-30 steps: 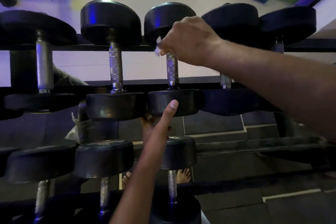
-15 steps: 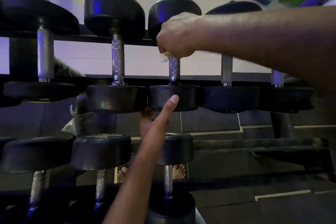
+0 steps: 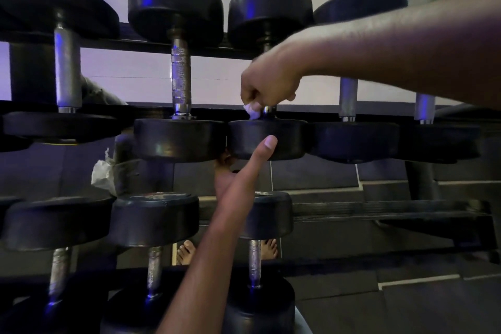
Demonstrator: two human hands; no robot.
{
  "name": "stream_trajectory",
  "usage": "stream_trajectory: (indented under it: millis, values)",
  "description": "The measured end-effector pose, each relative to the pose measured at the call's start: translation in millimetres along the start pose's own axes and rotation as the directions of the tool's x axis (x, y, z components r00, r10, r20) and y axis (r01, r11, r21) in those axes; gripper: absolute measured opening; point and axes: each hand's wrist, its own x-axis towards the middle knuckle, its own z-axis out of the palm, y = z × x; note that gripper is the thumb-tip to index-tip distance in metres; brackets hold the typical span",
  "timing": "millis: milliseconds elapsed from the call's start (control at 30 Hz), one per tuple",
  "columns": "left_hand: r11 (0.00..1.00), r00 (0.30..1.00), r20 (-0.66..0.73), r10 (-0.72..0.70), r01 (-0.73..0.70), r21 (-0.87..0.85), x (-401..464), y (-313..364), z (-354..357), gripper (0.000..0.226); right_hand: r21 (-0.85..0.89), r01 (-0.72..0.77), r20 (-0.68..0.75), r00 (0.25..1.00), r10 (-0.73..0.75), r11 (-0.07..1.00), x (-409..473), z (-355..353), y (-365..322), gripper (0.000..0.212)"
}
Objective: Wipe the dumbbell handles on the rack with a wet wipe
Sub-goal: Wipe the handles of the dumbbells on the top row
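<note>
Right hand [image 3: 267,87], crumpled white wipe [image 3: 251,111], probably round knurled steel handle [image 3: 268,109].

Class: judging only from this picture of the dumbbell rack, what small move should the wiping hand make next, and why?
Probably lift off and shift to the next handle: the right hand, holding the wet wipe, sits at the handle's near end, while the left hand steadies that dumbbell.
</note>
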Motion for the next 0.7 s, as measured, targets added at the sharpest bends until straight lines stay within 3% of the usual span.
stream_trajectory:
  millis: [167, 300, 400, 500, 600, 700]
  values:
    - [1.000, 1.000, 0.014, 0.000, 0.000, 0.012, 1.4, 2.9, -1.9, 0.124, 0.182, 0.075, 0.097, 0.991, -0.093, 0.981, 8.2, 5.9, 0.5, 0.021]
    - [0.999, 1.000, 0.021, -0.017, 0.016, 0.035, 0.8, 4.2, -3.7, 0.111, 0.416, 0.094, -0.089, 0.994, -0.062, 0.905, 1.1, 23.3, 10.0, 0.020]
    - [1.000, 0.999, -0.047, 0.003, -0.002, 0.023, -8.2, 2.3, -2.4, 0.097, 0.617, 0.155, -0.264, 0.964, 0.018, 0.771, -23.4, 44.0, 23.4, 0.025]
    - [0.996, 0.991, -0.132, -0.001, 0.013, 0.090, -25.1, -3.1, 5.4, 0.084, 0.820, 0.208, -0.346, 0.922, 0.172, 0.534, -60.0, 80.5, 39.8, 0.016]
    - [0.962, 0.943, -0.210, 0.257, -0.228, 0.152, -45.8, -7.7, 26.2, 0.050, 0.897, 0.298, -0.407, 0.846, 0.345, 0.327, -91.3, 120.5, 50.4, 0.013]
    - [0.786, 0.801, -0.112, 0.588, -0.534, 0.311, -63.9, -8.7, 55.4, 0.023, 0.901, 0.392, -0.431, 0.761, 0.485, 0.185, -110.7, 149.4, 64.4, 0.020]
